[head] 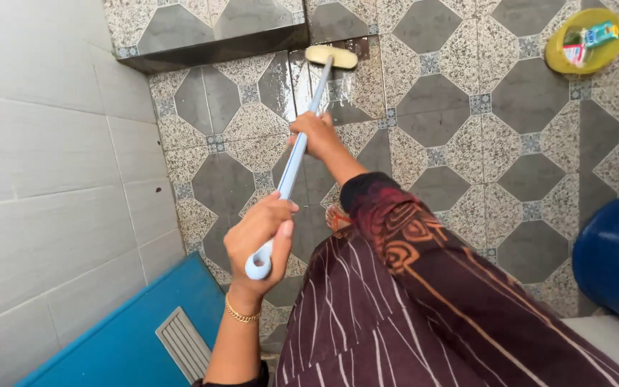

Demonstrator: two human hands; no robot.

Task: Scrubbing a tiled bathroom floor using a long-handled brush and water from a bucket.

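Both of my hands grip a long light-blue brush handle (291, 168). My left hand (259, 233) closes around the near end, just above the ring at its tip. Farther up the shaft, my right hand (314, 133) is wrapped around it. The yellow brush head (331, 56) rests on the wet patterned tile floor (460, 136), close to a raised tiled step (209, 43). A gold bracelet circles my left wrist. My dark patterned garment (410, 301) fills the lower middle of the view.
A white tiled wall (44, 165) runs along the left. A blue door with a grey vent (144, 337) is at the lower left. A yellow dish holding small items (584, 41) lies at the top right, and a blue barrel (617, 258) stands at the right edge.
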